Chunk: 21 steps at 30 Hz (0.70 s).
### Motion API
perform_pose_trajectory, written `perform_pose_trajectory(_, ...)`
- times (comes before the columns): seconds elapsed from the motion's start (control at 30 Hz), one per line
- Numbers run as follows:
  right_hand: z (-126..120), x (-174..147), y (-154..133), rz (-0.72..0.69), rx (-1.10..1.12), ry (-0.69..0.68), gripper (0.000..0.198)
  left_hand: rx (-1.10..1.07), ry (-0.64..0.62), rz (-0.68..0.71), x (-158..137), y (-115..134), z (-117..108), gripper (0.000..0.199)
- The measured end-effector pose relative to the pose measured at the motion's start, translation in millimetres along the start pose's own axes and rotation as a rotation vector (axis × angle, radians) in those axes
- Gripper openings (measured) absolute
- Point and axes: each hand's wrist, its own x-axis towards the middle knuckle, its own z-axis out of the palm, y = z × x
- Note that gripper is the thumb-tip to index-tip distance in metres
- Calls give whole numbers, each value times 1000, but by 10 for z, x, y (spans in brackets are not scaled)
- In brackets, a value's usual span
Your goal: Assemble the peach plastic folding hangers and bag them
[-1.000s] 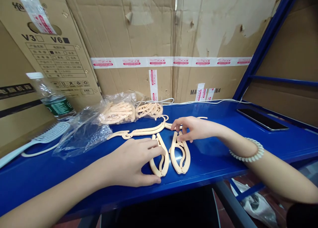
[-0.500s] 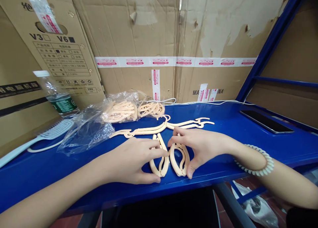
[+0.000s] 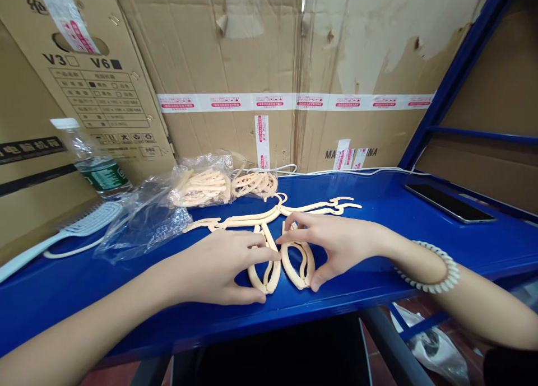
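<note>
My left hand [image 3: 222, 263] arches over a cream plastic folded hanger [image 3: 276, 274], its thumb by the near tip and its fingers across the top. My right hand [image 3: 336, 240] grips a second, similar leaf-shaped folded hanger [image 3: 287, 268] between thumb and fingers. The two lie flat side by side with a narrow gap, near tips toward me; my fingers partly cover their far ends. Just beyond them an unfolded cream hanger [image 3: 247, 219] lies spread out, its small hook at the middle and notched arms to both sides.
Plastic bags of cream hangers [image 3: 202, 187] stand at the back. Empty clear wrapping [image 3: 138, 229], a pale blue hairbrush [image 3: 90, 221] and a water bottle [image 3: 101, 170] are on the left. A phone [image 3: 454, 203] lies right on the blue desk [image 3: 370, 274]; cardboard [image 3: 227, 55] walls the back.
Both hands have slid the two folded hangers slightly away from me and to the left, closer to the unfolded hanger. The view has shifted a little.
</note>
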Motion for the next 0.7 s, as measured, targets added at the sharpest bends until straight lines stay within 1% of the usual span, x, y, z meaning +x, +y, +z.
perform_pose_trajectory(0.07, 0, 10, 2, 4, -14, 0, 75, 6, -9, -7, 2, -9, -8, 44)
perform_pose_trajectory(0.3, 4, -3, -11, 24, -21, -26, 79, -6, -37, 2, -3, -41, -9, 49)
perform_pose_trajectory(0.37, -39, -35, -30, 47, -22, -16, 84, -23, -24, 2, -13, -64, -46, 48)
perform_pose_trajectory(0.43, -119, -85, -19, 101, -9, 39, 81, -42, 27, -17, -40, -133, -104, 40)
perform_pose_trajectory(0.5, -211, -150, 63, 168, 12, 136, 68, -59, 121, -64, -91, -264, -154, 34)
perform_pose_trajectory(0.57, -279, -223, 228, 225, 12, 220, 57, -73, 237, -165, -163, -441, -170, 33)
perform_pose_trajectory(0.63, -299, -292, 442, 295, -18, 233, 53, -103, 279, -271, -240, -621, -143, 33)
perform_pose_trajectory(0.7, -279, -345, 634, 339, -36, 190, 48, -141, 267, -322, -300, -759, -87, 32)
